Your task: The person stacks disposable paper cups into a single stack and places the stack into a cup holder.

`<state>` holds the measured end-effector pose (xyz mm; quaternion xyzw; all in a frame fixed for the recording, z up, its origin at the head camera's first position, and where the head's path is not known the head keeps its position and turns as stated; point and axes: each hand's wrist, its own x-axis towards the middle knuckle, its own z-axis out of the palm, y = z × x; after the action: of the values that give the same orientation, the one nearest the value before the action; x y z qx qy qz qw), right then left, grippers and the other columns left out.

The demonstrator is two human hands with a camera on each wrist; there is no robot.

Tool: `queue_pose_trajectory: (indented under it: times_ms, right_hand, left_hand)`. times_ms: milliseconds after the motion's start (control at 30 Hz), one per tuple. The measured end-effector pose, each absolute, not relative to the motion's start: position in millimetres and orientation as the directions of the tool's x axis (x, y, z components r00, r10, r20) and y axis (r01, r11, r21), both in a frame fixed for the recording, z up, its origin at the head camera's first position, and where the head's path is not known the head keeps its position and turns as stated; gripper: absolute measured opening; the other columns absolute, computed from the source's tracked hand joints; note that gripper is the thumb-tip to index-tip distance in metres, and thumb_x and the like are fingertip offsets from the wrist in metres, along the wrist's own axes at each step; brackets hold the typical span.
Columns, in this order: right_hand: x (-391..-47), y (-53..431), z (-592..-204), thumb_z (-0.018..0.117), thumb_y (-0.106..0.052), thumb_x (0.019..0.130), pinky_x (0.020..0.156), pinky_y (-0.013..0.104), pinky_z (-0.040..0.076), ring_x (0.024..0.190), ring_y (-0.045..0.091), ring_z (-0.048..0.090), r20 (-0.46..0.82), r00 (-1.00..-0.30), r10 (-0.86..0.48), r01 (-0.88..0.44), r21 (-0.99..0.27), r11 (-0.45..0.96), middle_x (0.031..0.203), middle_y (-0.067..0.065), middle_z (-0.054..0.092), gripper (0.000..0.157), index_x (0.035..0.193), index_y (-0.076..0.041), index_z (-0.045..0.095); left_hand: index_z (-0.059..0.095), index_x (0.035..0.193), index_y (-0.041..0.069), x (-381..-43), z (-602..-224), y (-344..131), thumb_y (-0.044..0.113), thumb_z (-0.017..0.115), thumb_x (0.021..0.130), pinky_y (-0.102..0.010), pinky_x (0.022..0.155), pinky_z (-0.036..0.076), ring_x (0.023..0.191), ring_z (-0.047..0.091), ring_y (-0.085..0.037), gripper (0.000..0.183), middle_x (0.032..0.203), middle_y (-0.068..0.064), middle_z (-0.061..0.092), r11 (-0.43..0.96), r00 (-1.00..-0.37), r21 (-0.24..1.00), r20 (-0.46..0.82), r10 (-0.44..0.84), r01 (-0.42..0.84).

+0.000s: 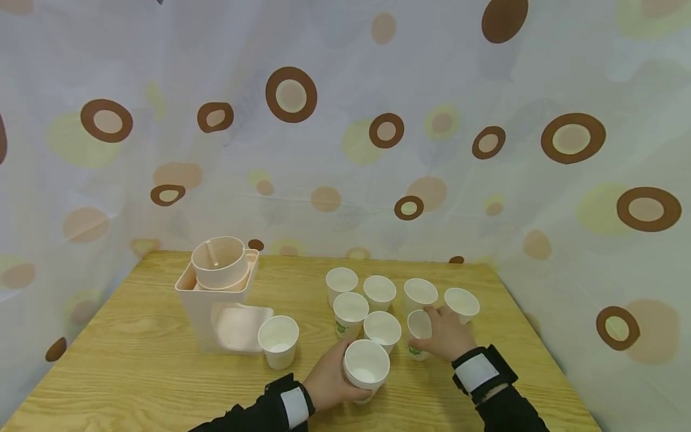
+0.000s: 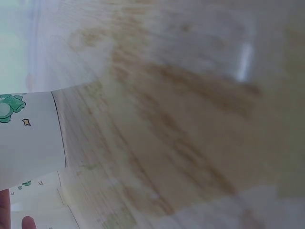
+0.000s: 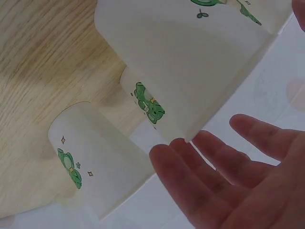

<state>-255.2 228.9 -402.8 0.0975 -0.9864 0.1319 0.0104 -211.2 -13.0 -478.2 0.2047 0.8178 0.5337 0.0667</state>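
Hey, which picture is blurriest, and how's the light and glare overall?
Left wrist: blurriest, the tabletop smeared, a bright glare streak toward the upper right; right wrist: cups shaded, though their green prints look clear; head: fairly sharp, evenly lit.

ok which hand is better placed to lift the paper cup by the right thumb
Right, most likely. The right hand is right at that paper cup, while the left hand is occupied, holding the stack of paper cups.
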Motion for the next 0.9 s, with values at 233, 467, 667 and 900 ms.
queue_pose_trajectory:
  times_ms: [233,467,667,900]
  right_hand:
    - [-258,232,-410,0.079,-0.035,0.066,0.07,0.051,0.055,0.088,0.038,0.058,0.055,-0.983,-0.176,-0.185,-0.278,0.943,0.104,0.029,0.056,0.077,0.123,0.009,0.053]
    - [-259,233,-410,0.079,-0.031,0.065,0.07,0.049,0.055,0.081,0.031,0.056,0.027,-0.984,-0.177,-0.177,-0.289,0.941,0.096,0.024,0.052,0.07,0.116,0.011,0.057]
    - [-252,233,-404,0.079,-0.029,0.064,0.066,0.044,0.054,0.077,0.026,0.051,-0.007,-0.98,-0.199,-0.188,-0.307,0.933,0.091,0.018,0.046,0.072,0.119,0.012,0.056]
    - [-238,228,-388,0.076,-0.03,0.064,0.065,0.045,0.054,0.081,0.026,0.051,-0.011,-0.971,-0.239,-0.227,-0.271,0.936,0.096,0.018,0.053,0.066,0.114,0.008,0.057]
  left_hand:
    - [0.043,0.13,0.006,-212,-477,-12,0.031,0.083,0.064,-0.047,0.096,0.047,0.11,0.056,-0.022,0.081,0.123,-0.009,0.058,0.347,-0.905,0.901,0.102,0.413,0.26]
    - [0.043,0.13,0.005,-211,-475,-13,0.029,0.083,0.064,-0.048,0.096,0.046,0.11,0.056,-0.023,0.081,0.123,-0.009,0.058,0.335,-0.904,0.906,0.104,0.414,0.257]
    - [0.043,0.13,0.004,-210,-473,-13,0.028,0.083,0.063,-0.049,0.096,0.046,0.11,0.056,-0.024,0.082,0.123,-0.009,0.058,0.332,-0.907,0.909,0.102,0.409,0.252]
    - [0.043,0.129,0.003,-210,-474,-13,0.027,0.083,0.063,-0.048,0.095,0.046,0.11,0.056,-0.024,0.081,0.123,-0.01,0.058,0.336,-0.907,0.907,0.103,0.408,0.254]
